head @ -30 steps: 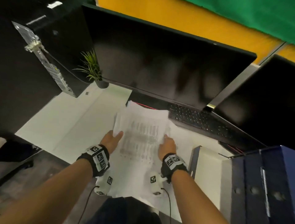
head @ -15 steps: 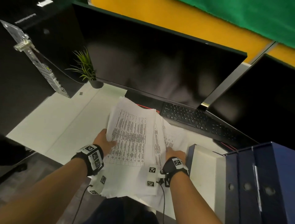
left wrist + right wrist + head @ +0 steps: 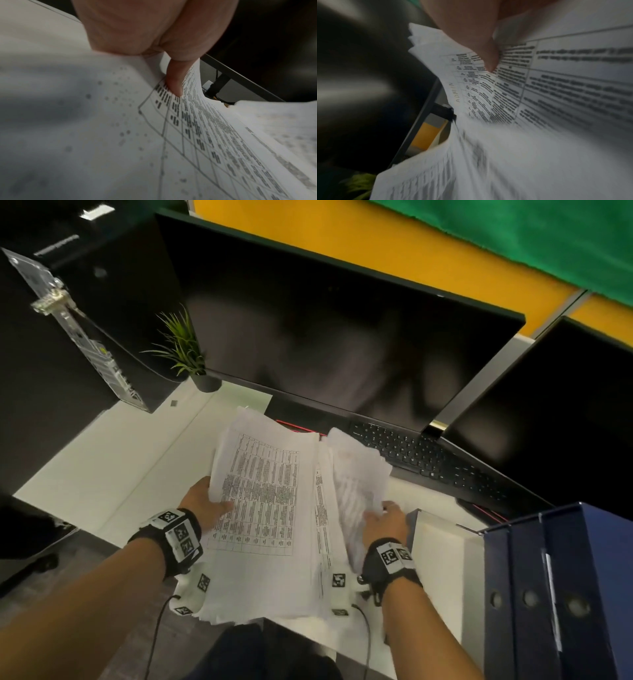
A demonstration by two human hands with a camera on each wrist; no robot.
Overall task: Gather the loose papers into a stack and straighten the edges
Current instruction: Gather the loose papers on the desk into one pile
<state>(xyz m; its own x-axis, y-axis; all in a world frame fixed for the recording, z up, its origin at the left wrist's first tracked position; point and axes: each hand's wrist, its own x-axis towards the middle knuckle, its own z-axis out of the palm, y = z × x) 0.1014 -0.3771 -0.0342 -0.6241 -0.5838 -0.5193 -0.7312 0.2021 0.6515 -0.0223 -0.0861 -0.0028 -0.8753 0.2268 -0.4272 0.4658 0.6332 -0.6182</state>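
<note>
Papers point(image 3: 270, 508) gathered, edges still splayed toward 1 o'clock; left hand point(image 3: 205, 501) and right hand point(image 3: 383, 520) each pinch a side; squaring remains.

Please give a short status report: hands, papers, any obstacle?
Left hand grips papers, thumb on top. Right hand grips their right edge. Sheets fanned, edges uneven. Keyboard behind, binders right.

White desk point(image 3: 113, 460) against yellow wall point(image 3: 394, 265), grey floor point(image 3: 85, 570).
</note>
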